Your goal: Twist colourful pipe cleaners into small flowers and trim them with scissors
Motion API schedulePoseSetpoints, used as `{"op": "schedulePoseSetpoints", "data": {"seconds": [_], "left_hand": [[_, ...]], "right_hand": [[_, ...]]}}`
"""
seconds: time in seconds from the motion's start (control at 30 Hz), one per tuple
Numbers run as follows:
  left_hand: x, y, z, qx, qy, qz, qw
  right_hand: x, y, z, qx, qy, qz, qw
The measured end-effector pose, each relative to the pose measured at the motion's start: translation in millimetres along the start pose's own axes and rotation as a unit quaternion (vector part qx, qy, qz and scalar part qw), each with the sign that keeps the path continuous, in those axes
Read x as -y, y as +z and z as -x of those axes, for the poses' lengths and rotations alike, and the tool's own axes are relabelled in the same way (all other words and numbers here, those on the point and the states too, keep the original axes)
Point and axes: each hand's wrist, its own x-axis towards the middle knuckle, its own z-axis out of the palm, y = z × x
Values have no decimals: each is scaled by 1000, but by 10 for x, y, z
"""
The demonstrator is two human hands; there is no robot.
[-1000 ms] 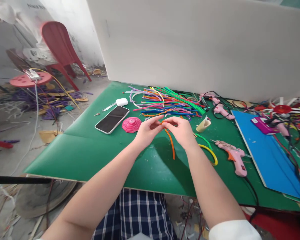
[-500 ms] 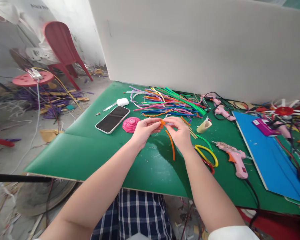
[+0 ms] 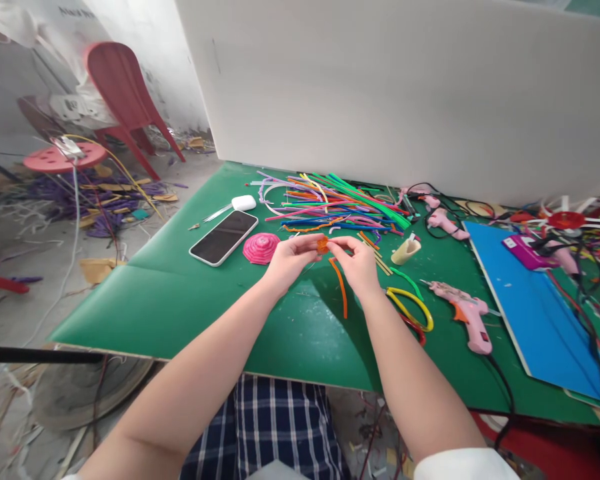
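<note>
Over the green table, my left hand [image 3: 291, 261] and my right hand [image 3: 356, 264] meet fingertip to fingertip. Pinched between them is a small orange piece of craft stem [image 3: 323, 246], partly hidden by the fingers; its exact shape is too small to tell. Just below my right hand an orange pipe cleaner [image 3: 341, 293] lies curved on the table. A pink coiled dome [image 3: 261, 248] rests beside my left hand. Beyond both hands spreads a pile of coloured pipe cleaners [image 3: 330, 203].
A phone [image 3: 224, 238] and a white case [image 3: 243, 203] lie to the left. On the right are yellow-handled scissors [image 3: 414, 313], a pink glue gun [image 3: 473, 320], a beige cup [image 3: 406, 250] and a blue board [image 3: 525, 300]. A white panel [image 3: 380, 100] stands behind the table.
The fingers of my right hand have shifted on the orange piece, and the pale strip seen by its fingertips no longer shows. Both hands stay in nearly the same place.
</note>
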Motion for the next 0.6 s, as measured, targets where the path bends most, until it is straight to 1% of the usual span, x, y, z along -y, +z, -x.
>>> {"op": "schedulePoseSetpoints", "data": {"seconds": [0.1, 0.23, 0.3, 0.4, 0.47, 0.6], "left_hand": [[20, -20, -13, 12, 10, -29, 999], [59, -41, -30, -5, 46, -122, 991], [66, -44, -35, -16, 50, -154, 987], [56, -40, -36, -39, 23, -140, 989], [42, -33, -30, -47, 4, -119, 992], [28, -14, -9, -25, -2, -124, 992]], "right_hand": [[-4, -3, -2, 1, 2, -7, 1000], [-8, 6, -2, 13, 19, -29, 999], [-7, 12, 0, 20, 31, -51, 998], [2, 15, 4, 31, 45, -88, 995], [5, 12, 6, 40, 42, -93, 994], [-8, 10, 8, 38, 29, -59, 997]]}}
